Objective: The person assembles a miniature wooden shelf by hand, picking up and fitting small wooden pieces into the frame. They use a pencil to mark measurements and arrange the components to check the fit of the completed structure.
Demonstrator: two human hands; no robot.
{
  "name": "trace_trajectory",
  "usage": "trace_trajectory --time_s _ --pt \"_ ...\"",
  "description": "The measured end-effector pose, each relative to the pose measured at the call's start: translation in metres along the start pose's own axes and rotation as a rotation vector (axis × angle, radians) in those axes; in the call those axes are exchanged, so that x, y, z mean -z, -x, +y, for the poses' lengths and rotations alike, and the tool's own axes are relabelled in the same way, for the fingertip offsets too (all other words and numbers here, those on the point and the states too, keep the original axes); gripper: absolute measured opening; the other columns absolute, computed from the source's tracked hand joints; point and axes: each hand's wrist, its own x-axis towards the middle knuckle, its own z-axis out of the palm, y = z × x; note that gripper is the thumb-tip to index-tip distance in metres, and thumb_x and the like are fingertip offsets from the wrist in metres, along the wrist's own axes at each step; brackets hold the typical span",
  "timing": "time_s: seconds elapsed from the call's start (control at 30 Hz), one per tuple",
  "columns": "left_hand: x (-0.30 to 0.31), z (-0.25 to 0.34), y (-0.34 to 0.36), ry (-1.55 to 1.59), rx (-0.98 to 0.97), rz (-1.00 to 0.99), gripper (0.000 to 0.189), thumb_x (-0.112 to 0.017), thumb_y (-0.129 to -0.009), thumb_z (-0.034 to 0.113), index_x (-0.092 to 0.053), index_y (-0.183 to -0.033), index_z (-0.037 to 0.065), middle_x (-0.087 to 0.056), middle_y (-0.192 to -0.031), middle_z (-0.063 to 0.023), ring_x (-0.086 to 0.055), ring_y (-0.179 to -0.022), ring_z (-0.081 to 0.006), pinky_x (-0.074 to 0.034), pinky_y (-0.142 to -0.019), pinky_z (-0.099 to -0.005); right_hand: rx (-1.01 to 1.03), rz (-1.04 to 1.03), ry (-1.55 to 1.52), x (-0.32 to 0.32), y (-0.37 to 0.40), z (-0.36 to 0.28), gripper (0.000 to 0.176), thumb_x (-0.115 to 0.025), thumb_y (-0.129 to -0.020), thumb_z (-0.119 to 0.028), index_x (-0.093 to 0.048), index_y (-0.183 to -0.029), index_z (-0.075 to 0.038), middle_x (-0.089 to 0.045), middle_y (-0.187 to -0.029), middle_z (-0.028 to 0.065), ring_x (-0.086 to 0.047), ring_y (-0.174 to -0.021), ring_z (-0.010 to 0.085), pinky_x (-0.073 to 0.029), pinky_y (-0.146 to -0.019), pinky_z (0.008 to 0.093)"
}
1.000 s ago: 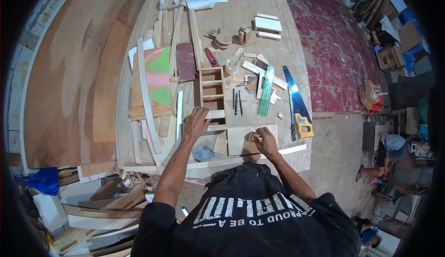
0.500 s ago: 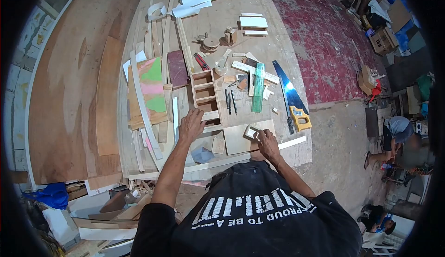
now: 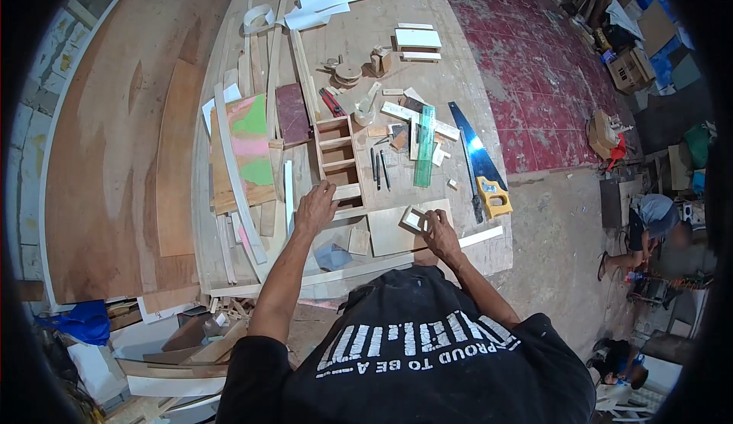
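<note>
A long wooden box with several compartments (image 3: 327, 151) lies on the worktable. My left hand (image 3: 316, 208) grips its left wall near the close end, fingers bent over the edge beside a pale wood piece (image 3: 348, 192) in the box. In my right hand (image 3: 440, 233) is a small rectangular wooden frame (image 3: 408, 215), pinched at its right side. It is over a thin plywood sheet (image 3: 385, 234), which lies against the near end of the box. A small wood block (image 3: 360, 241) sits just left of the sheet.
A handsaw (image 3: 489, 183) lies at the right, near a green ruler (image 3: 424, 149) and wood scraps. Dark pencils (image 3: 379, 168) lie beside the box. Wood strips (image 3: 237, 172) and a painted board (image 3: 252, 141) cover the left side. Two people (image 3: 649, 225) are off to the right.
The small frame in my right hand has turned slightly, so its opening shows more. My left hand stays at the box.
</note>
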Motion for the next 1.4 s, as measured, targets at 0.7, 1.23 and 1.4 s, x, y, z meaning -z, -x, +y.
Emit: trace_trajectory --time_s 0.7,1.23,1.4 --pt "0.000 0.002 0.001 0.037 0.011 0.039 0.036 -0.070 -0.083 0.016 -0.056 -0.114 0.002 -0.055 -0.110 -0.0145 -0.063 -0.099 -0.0352 -0.055 -0.080 -0.0468 0.051 -0.017 -0.069 -0.015 0.002 0.027 0.062 -0.065 -0.076 0.000 -0.039 -0.133 -0.001 -0.048 -0.121 0.0278 -0.055 -0.106 0.0460 -0.051 -0.092 0.0467" --pt "0.001 0.002 0.002 0.030 0.007 0.052 0.035 -0.070 -0.083 0.016 -0.057 -0.113 0.002 -0.056 -0.110 -0.0144 -0.063 -0.100 -0.0344 -0.054 -0.080 -0.0467 0.052 -0.060 -0.046 -0.007 0.002 0.018 0.059 -0.065 -0.076 0.000 -0.042 -0.130 0.002 -0.050 -0.122 0.0266 -0.051 -0.111 0.0455 -0.048 -0.097 0.0450" --pt "-0.002 0.001 0.002 0.042 0.000 0.071 0.034 -0.070 -0.083 0.016 -0.057 -0.111 0.002 -0.056 -0.109 -0.0144 -0.062 -0.100 -0.0343 -0.054 -0.081 -0.0470 0.108 -0.051 -0.104 -0.006 0.000 0.022 0.057 -0.066 -0.076 0.000 -0.044 -0.128 0.002 -0.050 -0.124 0.0244 -0.054 -0.109 0.0439 -0.048 -0.097 0.0441"
